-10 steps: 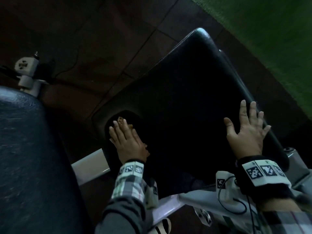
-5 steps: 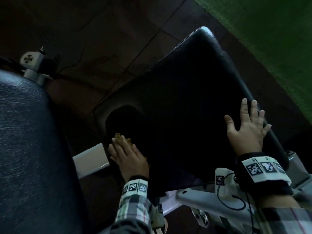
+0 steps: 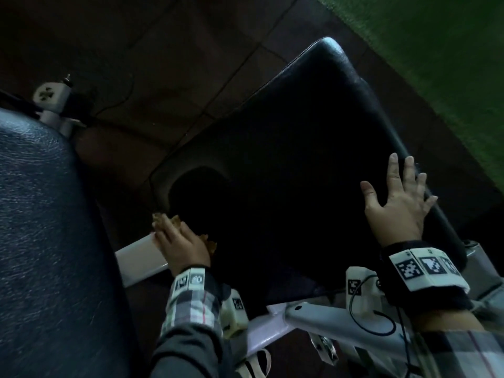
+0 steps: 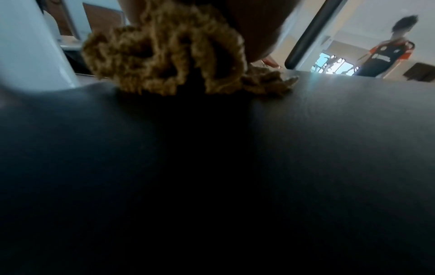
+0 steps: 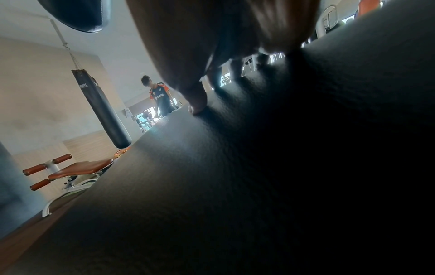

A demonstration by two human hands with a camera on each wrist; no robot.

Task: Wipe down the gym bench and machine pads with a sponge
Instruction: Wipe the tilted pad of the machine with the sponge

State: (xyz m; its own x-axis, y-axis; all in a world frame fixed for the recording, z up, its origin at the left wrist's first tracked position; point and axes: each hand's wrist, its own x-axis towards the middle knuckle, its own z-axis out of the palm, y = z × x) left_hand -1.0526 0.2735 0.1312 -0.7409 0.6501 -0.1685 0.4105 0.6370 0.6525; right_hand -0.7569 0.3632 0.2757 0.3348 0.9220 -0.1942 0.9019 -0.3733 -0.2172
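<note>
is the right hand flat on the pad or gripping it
Flat: the right hand lies on the black pad with fingers straight and spread.

Head camera looks steeply down on the black bench pad [image 3: 300, 165]; both wrist cameras skim low along that same pad toward the far gym wall.
</note>
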